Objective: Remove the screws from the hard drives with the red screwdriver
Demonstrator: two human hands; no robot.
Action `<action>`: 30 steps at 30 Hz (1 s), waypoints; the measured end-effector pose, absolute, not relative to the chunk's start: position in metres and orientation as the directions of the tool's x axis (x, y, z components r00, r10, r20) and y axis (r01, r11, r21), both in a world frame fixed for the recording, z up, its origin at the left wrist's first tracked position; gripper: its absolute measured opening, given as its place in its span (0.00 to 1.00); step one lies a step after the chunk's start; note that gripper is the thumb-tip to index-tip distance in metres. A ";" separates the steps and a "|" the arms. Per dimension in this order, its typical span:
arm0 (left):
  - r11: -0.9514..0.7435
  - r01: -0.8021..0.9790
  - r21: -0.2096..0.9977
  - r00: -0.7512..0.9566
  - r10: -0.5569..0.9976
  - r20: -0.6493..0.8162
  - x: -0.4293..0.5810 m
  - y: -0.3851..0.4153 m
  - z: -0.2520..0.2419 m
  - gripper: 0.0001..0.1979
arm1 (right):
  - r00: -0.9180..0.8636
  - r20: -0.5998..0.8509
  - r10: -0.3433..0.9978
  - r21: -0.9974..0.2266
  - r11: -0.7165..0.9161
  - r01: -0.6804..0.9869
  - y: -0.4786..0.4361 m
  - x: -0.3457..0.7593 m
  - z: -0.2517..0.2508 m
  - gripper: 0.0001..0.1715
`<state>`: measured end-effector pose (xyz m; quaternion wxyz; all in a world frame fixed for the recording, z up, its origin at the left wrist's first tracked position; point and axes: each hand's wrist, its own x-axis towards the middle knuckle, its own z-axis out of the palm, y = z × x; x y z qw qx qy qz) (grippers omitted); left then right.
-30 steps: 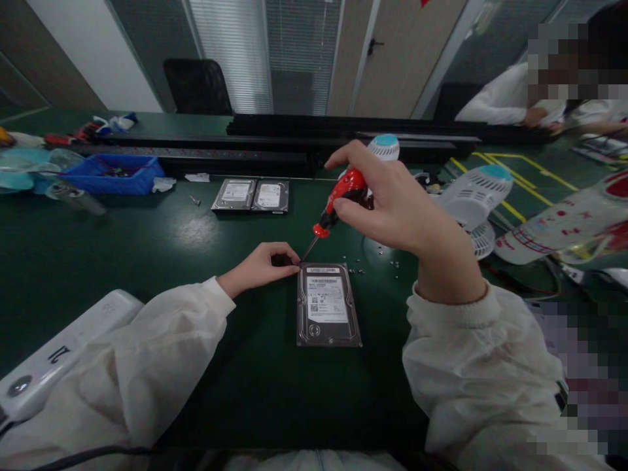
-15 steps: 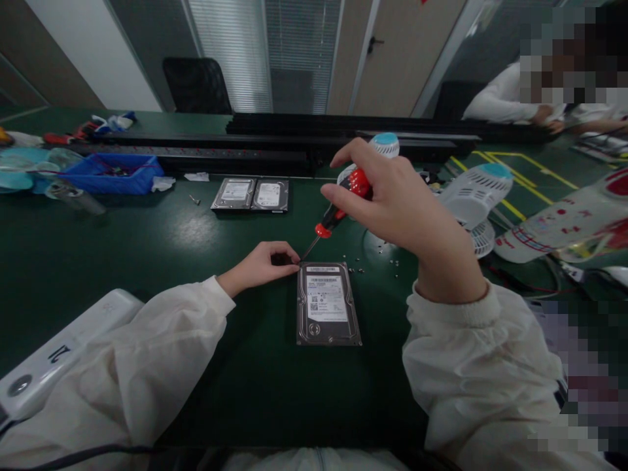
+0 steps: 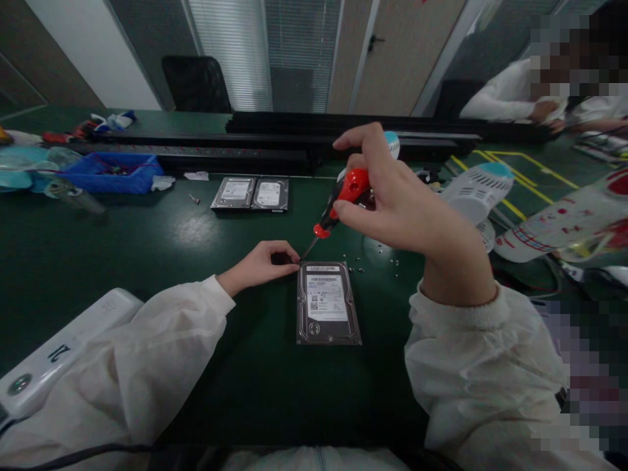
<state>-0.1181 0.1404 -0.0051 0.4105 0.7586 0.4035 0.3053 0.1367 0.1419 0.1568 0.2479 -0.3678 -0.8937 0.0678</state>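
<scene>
A hard drive [image 3: 326,301] lies label up on the green table in front of me. My right hand [image 3: 392,190] grips the red and black handle of a screwdriver [image 3: 330,212], its index finger lifted off the handle. The shaft slants down and left to the drive's far left corner. There my left hand [image 3: 267,265] has thumb and fingertips pinched together, close around the screwdriver's tip and touching the corner. What lies between those fingertips is too small to see. Several loose screws [image 3: 360,269] are scattered to the right of the drive.
Two more hard drives [image 3: 251,194] sit side by side further back. A blue bin [image 3: 112,173] stands at left, and a white device [image 3: 73,347] lies by my left sleeve. White fans [image 3: 478,190] and a patterned bottle [image 3: 564,219] are at right; a person [image 3: 505,98] sits beyond.
My right hand has shifted slightly right and its fingers have changed position on the screwdriver handle. The left hand and the hard drive stay where they were.
</scene>
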 end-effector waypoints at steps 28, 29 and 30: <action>-0.306 0.425 0.852 0.466 0.881 0.084 -0.116 0.136 0.004 0.12 | -0.526 0.442 0.727 -0.324 0.676 0.662 0.140 0.130 0.153 0.19; -0.310 0.422 0.852 0.466 0.880 0.090 -0.116 0.137 0.003 0.12 | -0.544 0.445 0.712 -0.329 0.695 0.640 0.140 0.130 0.152 0.18; -0.315 0.416 0.853 0.465 0.880 0.098 -0.116 0.137 0.002 0.12 | -0.569 0.448 0.690 -0.331 0.719 0.611 0.141 0.130 0.152 0.16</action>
